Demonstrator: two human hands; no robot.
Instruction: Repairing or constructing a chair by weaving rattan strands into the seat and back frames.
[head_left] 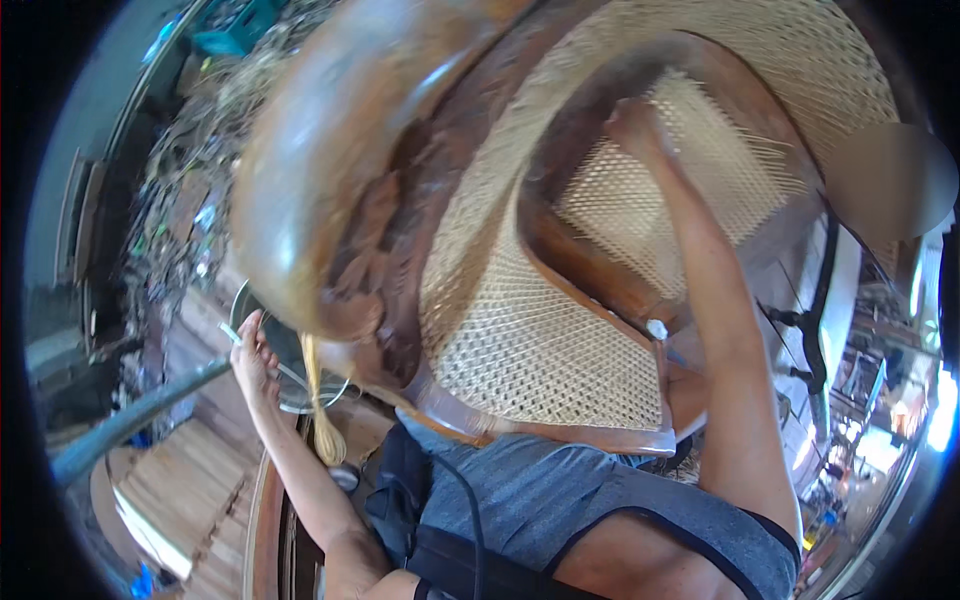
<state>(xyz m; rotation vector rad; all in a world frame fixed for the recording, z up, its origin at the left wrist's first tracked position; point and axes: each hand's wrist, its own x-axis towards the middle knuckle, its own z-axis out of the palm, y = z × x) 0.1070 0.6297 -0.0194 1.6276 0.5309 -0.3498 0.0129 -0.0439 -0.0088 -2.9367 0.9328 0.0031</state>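
Right now my right hand (635, 125) presses fingers together on the woven cane seat (690, 190) of the glossy curved wooden chair (330, 200); left hand (255, 350) pinches a thin strand (232, 333) beside a round metal bowl (290, 385).

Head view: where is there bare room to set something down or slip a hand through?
Bare wooden planks lie lower left, bordered by the grey pipe and the left hand at the round metal bowl. It is crowded elsewhere: the brown wooden chair with woven cane panels fills the lap, right hand on its cane; debris upper left.
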